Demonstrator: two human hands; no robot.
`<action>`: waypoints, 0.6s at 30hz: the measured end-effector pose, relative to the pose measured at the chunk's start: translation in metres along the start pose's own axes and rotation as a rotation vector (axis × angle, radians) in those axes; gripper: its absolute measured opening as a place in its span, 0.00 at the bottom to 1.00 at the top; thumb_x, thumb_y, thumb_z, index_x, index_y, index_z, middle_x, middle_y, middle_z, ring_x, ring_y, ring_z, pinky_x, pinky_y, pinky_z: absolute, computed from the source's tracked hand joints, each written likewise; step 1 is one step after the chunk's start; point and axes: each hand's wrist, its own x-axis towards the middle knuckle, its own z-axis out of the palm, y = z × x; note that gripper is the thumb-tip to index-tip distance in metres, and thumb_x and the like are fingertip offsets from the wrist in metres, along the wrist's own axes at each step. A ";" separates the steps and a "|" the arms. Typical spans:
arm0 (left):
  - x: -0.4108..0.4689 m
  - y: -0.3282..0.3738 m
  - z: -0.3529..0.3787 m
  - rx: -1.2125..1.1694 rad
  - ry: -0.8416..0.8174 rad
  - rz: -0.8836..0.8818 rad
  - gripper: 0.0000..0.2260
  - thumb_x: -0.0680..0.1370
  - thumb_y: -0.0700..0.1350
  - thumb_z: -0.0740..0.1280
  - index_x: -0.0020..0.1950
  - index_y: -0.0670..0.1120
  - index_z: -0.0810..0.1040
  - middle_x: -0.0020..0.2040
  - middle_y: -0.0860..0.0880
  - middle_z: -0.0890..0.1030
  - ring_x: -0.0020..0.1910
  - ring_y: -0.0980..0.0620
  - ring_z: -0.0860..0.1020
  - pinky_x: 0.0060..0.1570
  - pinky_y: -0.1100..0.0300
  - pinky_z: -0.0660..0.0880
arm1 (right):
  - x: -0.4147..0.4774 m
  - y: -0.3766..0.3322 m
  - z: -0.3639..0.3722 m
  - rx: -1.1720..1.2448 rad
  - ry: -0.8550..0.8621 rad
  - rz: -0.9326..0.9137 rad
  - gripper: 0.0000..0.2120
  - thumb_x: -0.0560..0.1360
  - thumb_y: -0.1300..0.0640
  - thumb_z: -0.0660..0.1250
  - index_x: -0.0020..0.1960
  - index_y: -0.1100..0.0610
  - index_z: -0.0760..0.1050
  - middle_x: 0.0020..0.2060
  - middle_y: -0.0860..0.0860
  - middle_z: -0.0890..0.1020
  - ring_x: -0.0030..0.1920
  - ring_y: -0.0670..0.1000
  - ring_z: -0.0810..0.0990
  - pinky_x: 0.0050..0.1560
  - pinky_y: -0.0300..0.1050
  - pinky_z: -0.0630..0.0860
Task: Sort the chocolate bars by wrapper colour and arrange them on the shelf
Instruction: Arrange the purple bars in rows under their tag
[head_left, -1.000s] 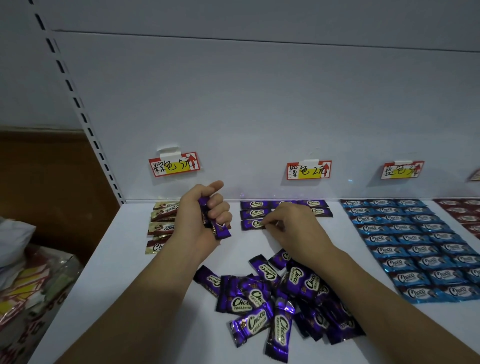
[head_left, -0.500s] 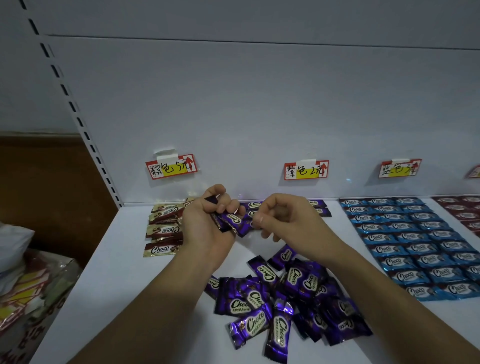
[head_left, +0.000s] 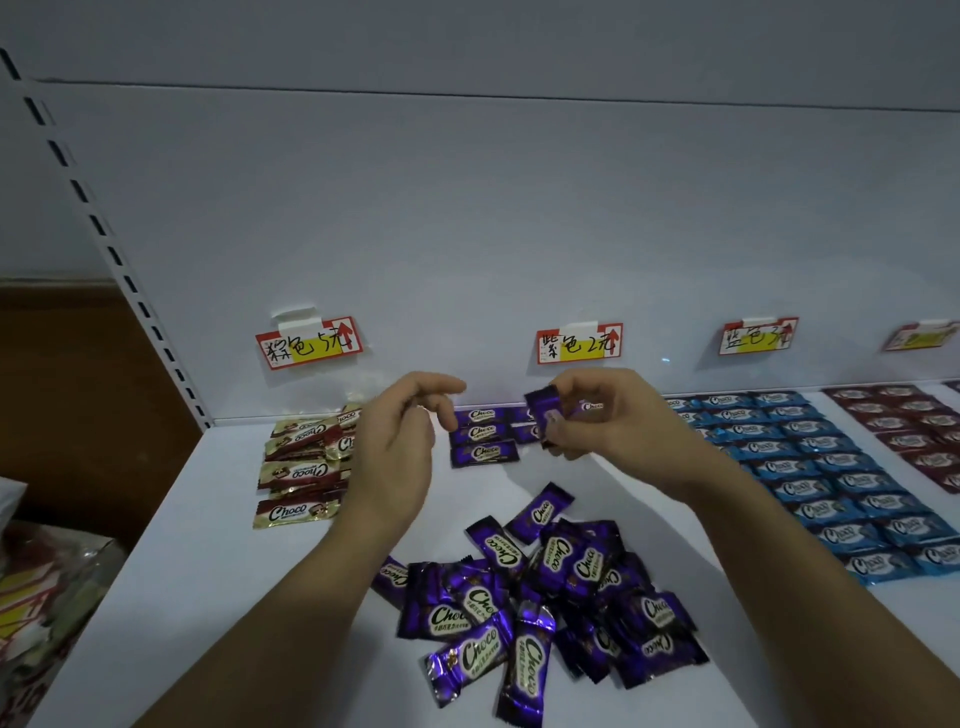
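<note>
My right hand (head_left: 613, 421) pinches purple chocolate bars (head_left: 544, 415) and holds them above the shelf, in front of the purple price tag (head_left: 579, 343). My left hand (head_left: 400, 441) hovers beside it with fingers loosely curled and nothing in them. Between the hands, a few purple bars (head_left: 483, 434) lie in neat rows at the back of the white shelf (head_left: 208, 545). A loose pile of purple bars (head_left: 535, 597) lies at the front between my forearms.
Brown and gold bars (head_left: 301, 467) are stacked at the left under their tag (head_left: 309, 343). Blue bars (head_left: 831, 478) fill rows at the right, red bars (head_left: 919, 431) beyond them. A slotted upright (head_left: 104, 244) bounds the shelf on the left; bags (head_left: 47, 597) sit below it.
The purple bars passed from my left hand to my right. My left hand has let go and opened; the right has lifted away to the right with the bars.
</note>
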 end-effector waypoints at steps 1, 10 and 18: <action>-0.002 -0.002 0.000 0.140 -0.048 0.082 0.18 0.79 0.32 0.55 0.52 0.45 0.83 0.38 0.53 0.79 0.30 0.58 0.71 0.31 0.66 0.68 | 0.001 0.003 -0.007 -0.067 0.039 -0.028 0.07 0.74 0.67 0.73 0.48 0.57 0.80 0.43 0.53 0.85 0.43 0.52 0.85 0.45 0.47 0.83; -0.002 -0.023 0.016 0.806 -0.302 0.302 0.09 0.81 0.47 0.68 0.59 0.52 0.84 0.51 0.57 0.78 0.44 0.58 0.77 0.47 0.61 0.76 | 0.008 0.021 -0.013 -0.747 -0.031 -0.075 0.09 0.71 0.58 0.78 0.50 0.50 0.85 0.41 0.42 0.79 0.39 0.40 0.77 0.39 0.28 0.69; -0.002 -0.022 0.016 0.867 -0.355 0.202 0.10 0.81 0.48 0.67 0.60 0.53 0.83 0.55 0.57 0.77 0.48 0.57 0.76 0.48 0.58 0.76 | 0.012 0.040 -0.024 -0.643 0.063 -0.062 0.04 0.75 0.54 0.75 0.49 0.48 0.84 0.42 0.42 0.81 0.42 0.42 0.79 0.43 0.36 0.74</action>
